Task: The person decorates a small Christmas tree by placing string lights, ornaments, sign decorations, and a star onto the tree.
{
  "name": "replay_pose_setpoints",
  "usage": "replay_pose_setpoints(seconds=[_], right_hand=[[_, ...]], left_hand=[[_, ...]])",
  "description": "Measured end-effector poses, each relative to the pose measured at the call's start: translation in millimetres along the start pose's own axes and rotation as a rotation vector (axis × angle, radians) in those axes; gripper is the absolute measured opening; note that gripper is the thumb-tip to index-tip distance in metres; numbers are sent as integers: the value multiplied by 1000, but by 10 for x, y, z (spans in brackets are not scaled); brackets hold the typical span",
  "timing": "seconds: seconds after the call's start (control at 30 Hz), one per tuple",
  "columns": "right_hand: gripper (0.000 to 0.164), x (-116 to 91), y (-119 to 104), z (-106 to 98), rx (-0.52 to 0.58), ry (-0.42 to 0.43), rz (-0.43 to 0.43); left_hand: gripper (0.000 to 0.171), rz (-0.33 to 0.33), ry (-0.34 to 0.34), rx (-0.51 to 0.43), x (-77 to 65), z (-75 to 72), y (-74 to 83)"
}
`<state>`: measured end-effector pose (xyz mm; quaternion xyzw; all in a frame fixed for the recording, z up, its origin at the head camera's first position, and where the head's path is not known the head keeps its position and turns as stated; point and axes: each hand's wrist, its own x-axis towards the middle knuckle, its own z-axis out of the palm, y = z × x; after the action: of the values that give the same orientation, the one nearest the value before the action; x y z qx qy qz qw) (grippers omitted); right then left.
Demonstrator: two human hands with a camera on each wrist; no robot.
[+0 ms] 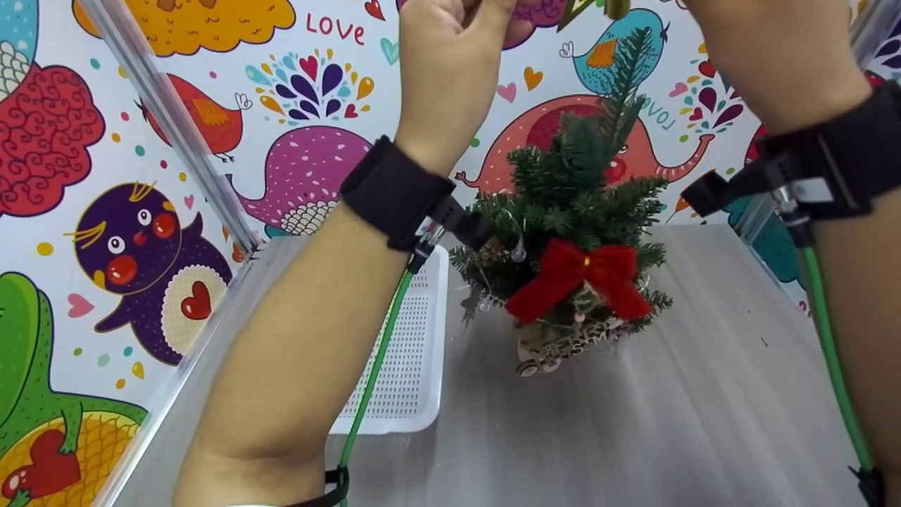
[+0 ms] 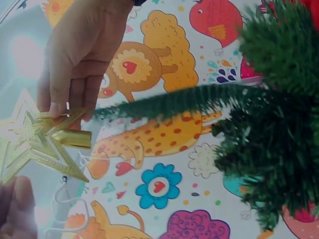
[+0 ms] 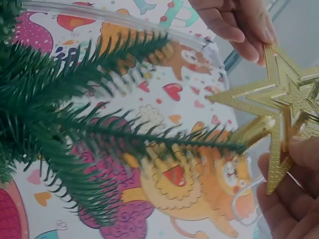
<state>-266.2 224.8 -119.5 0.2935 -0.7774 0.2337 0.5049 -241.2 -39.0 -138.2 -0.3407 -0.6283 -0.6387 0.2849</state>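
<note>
Both hands are raised above a small artificial Christmas tree (image 1: 570, 183), holding a gold star tree topper (image 3: 286, 94). In the left wrist view, my left hand (image 2: 82, 55) pinches one star point between thumb and fingers. My right hand (image 3: 291, 186) grips another point, its thumb on the star's face in the right wrist view. The topper's hollow gold socket (image 2: 75, 139) is close to the tip of the tree's top branch (image 3: 189, 142); whether they touch I cannot tell. In the head view, most of the star is cut off by the upper edge.
A red velvet bow (image 1: 581, 282) and a wooden Merry Christmas sign (image 1: 574, 348) sit on the tree's front. To its left a white perforated basket (image 1: 405, 380) stands on the grey table (image 1: 633, 436). Cartoon-printed walls (image 1: 317, 84) with metal framing (image 1: 172, 127) surround the table.
</note>
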Motion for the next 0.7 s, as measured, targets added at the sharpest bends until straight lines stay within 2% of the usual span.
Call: replay_pose_setpoints(seconds=[0.07, 0.17, 0.23, 0.3, 0.4, 0.5, 0.6, 0.7], right_hand=[[44, -4, -84, 20, 73, -89, 88], [38, -57, -206, 53, 281, -218, 284], [31, -120, -191, 72, 402, -276, 416], [25, -164, -164, 80, 525, -322, 478], [20, -196, -136, 95, 599, -367, 487], [22, -222, -122, 111, 634, -392, 466], [24, -267, -114, 127, 649, -405, 474], [25, -319, -109, 152, 632, -423, 506]], left_hand=[[23, -4, -5, 42, 35, -11, -63], [23, -24, -3, 62, 55, -31, -153], [25, -41, 2, 50, 46, -39, -193], [27, -62, 10, 33, 31, -40, -234], [27, -95, 11, 4, 6, -25, -285], [30, -145, -19, 0, -41, 6, -340], [32, -211, -101, 40, -111, 35, -404], [25, -264, -188, 98, -201, 45, -468]])
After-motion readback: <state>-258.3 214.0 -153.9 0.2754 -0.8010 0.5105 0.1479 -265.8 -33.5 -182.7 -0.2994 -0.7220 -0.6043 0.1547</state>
